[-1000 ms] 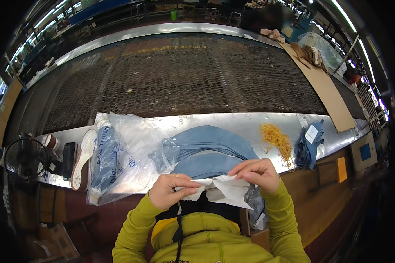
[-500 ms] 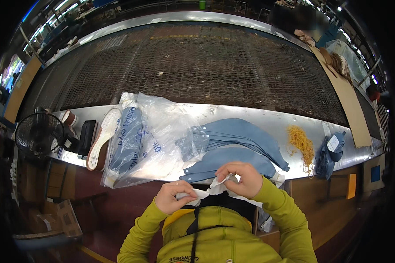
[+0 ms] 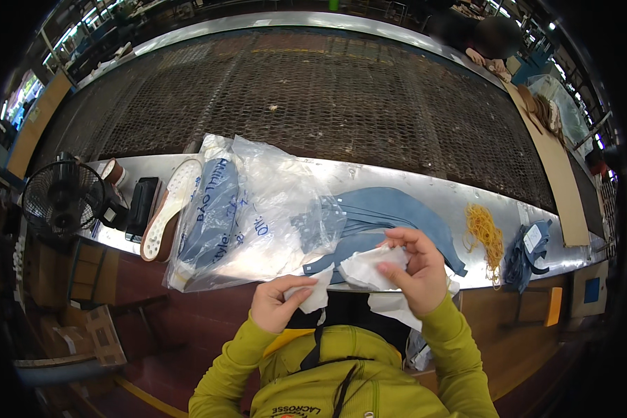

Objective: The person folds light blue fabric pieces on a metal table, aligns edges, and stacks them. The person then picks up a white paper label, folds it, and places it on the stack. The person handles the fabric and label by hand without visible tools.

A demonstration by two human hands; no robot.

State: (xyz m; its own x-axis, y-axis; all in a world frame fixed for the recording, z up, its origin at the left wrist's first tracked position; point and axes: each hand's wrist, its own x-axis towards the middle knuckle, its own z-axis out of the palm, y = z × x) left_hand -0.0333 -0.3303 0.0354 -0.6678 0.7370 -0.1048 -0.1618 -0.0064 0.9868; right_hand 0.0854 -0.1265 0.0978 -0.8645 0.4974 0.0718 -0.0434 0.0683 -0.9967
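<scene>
My left hand (image 3: 275, 304) pinches a small white scrap (image 3: 316, 295), thin like paper or tissue, just off the table's front edge. Between the thumb and fingers of my right hand (image 3: 425, 275) is a larger crumpled white piece (image 3: 368, 269) of the same look. A gap shows between the two pieces. Under my right wrist another white sheet (image 3: 391, 305) hangs by the table edge. Behind my hands lie fanned, curved blue-grey pieces (image 3: 404, 207), like leather or fabric. Their left ends are covered by a clear plastic bag (image 3: 282, 202) with handwriting and blue pieces inside.
Left on the metal ledge (image 3: 515, 209) stand a shoe sole (image 3: 171, 209), a black case (image 3: 143, 202) and a black fan (image 3: 63, 198). Yellow cords (image 3: 485, 237) and a dark blue bundle (image 3: 526, 254) lie right. Beyond stretches a mesh conveyor (image 3: 313, 97); another person's hands (image 3: 491, 63) show far right.
My hands have moved apart, and the white material between them is now in two separate pieces. My right hand has risen over the blue-grey pieces and turned more open to view.
</scene>
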